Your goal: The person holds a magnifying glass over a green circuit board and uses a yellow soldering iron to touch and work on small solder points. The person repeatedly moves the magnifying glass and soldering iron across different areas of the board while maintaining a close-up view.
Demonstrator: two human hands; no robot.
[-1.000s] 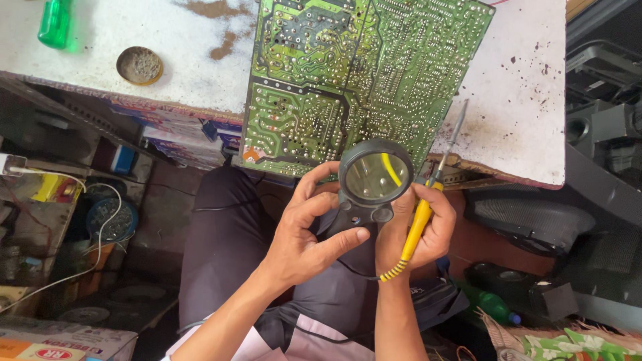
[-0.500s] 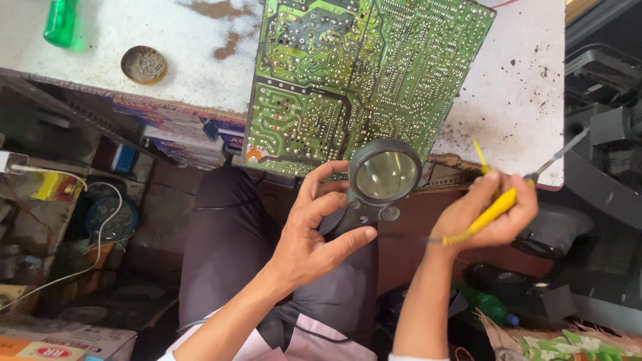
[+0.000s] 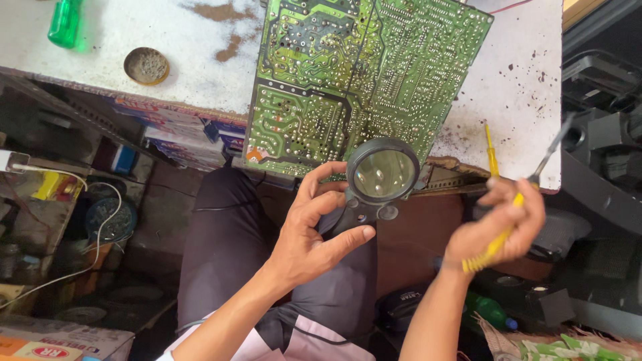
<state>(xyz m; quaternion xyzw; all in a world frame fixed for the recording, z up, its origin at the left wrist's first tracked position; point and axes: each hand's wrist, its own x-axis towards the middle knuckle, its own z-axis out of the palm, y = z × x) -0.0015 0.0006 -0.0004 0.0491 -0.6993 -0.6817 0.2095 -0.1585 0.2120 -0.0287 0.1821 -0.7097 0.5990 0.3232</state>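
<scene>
Single head-worn view, looking steeply down and close: circuit board [image 3: 361,80] on the workbench [image 3: 200,60] toward 12 o'clock, wearer's lap toward 6 o'clock.

Orange-white cardboard box [image 3: 47,342] bottom left corner; flat colourful printed cartons [image 3: 175,126] under table edge.
</scene>
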